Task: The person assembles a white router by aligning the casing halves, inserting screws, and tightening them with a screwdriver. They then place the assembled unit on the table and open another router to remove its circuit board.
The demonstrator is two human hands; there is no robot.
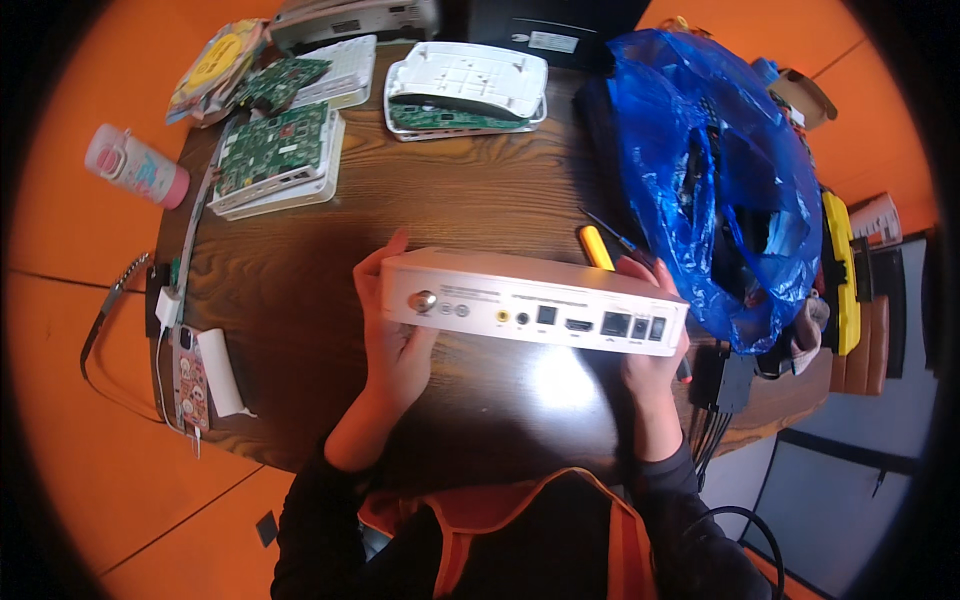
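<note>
Between both hands I hold up a white set-top box, its rear panel with a row of ports turned toward me. My left hand grips its left end, with fingers behind and the thumb below. At the other end my right hand is closed round the right edge, fingertips showing over the top. Just behind the box's right end lies a screwdriver with a yellow handle. A second slim tool's red tip shows beside my right hand.
A blue plastic bag bulges at the right. Opened white casings and green circuit boards stand at the back. On the left are a bottle, a phone and a white cylinder. Black adapters lie at the right edge.
</note>
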